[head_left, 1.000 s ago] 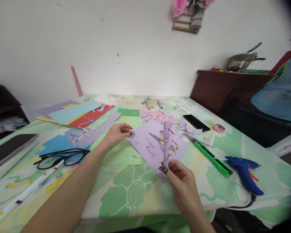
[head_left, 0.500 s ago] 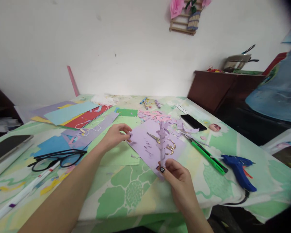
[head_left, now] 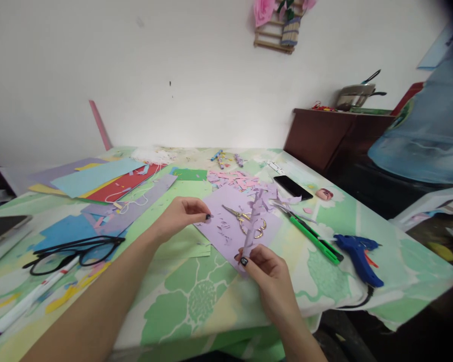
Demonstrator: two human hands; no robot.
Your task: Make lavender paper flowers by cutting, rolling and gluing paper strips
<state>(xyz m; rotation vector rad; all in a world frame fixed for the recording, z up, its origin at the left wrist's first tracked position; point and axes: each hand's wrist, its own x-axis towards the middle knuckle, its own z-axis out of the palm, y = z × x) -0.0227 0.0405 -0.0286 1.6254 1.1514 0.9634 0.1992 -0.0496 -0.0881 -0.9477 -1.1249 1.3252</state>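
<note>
Between the thumb and fingers of my right hand [head_left: 266,271] stands a rolled lilac paper tube [head_left: 253,229], with small cut flaps along its sides. It leans slightly to the right at the top. My left hand [head_left: 183,216] is over the lilac sheet's left edge, its fingertips pinched together; whatever they hold, if anything, is too small to tell. Below the hands lies the lilac paper sheet [head_left: 216,205], sprinkled with tiny scraps. Gold-handled scissors [head_left: 241,217] rest on it, partly hidden behind the tube. Light green paper [head_left: 191,191] lies beneath the left hand.
On the right are a green utility knife [head_left: 315,240], a blue glue gun [head_left: 358,256] with its cord over the edge, and a black phone [head_left: 292,186]. Eyeglasses [head_left: 75,254] and coloured paper sheets [head_left: 98,178] occupy the left. Pink scraps [head_left: 232,178] lie behind the lilac sheet.
The view has swung slightly right, so things appear shifted left. My left hand has come a little nearer the tube, which now tilts more to the right.
</note>
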